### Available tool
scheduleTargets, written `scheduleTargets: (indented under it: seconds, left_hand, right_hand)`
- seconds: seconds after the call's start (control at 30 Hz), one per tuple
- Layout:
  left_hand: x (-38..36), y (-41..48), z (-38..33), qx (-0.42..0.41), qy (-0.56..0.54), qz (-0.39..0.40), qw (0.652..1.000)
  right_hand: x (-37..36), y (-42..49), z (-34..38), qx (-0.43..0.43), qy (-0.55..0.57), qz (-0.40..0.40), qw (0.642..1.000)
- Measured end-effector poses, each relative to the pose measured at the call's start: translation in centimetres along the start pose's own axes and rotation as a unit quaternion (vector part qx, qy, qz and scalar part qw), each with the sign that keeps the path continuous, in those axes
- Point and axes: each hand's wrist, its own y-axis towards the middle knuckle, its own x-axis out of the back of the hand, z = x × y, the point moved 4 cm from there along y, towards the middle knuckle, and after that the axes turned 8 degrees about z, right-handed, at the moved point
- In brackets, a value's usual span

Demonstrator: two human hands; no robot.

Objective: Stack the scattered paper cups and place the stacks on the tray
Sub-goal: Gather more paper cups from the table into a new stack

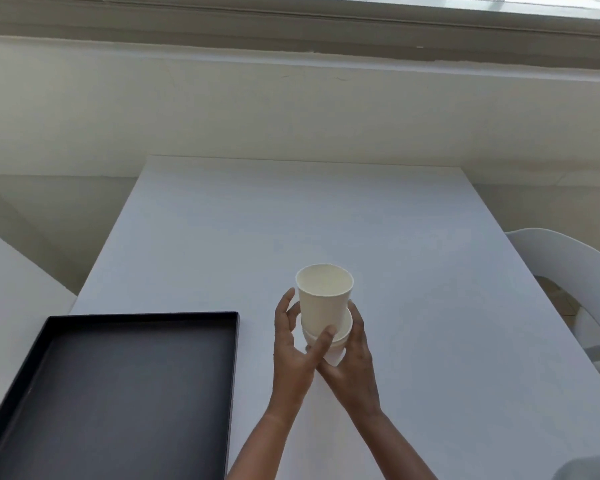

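The left hand [291, 355] and right hand [355, 362] have their grip curled round the cup stack [340, 333]. The top cup [323, 299] sits high, so it may fall off if the stack tilts.

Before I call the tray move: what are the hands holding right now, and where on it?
Both hands hold the paper cup stack by its lower cups: left hand thumb across their rims, right hand wrapped round from the right.
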Motion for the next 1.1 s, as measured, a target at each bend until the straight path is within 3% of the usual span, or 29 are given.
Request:
scheduleTargets:
  seconds: [0.4,0.93,1.1]
  left_hand:
    - [1.6,-5.3,3.0,-0.028,0.161,-0.034,0.986]
    - [2.1,-7.4,-0.7,-0.11,0.142,-0.043,0.983]
    - [1.5,-8.0,-0.3,-0.071,0.137,-0.02,0.988]
  right_hand:
    - [-0.6,-3.2,0.3,0.069,-0.058,-0.003,0.996]
    - [-0.1,-6.0,0.9,0.088,-0.042,0.046,0.994]
    - [0.3,-6.6,1.7,0.099,-0.037,0.043,0.993]
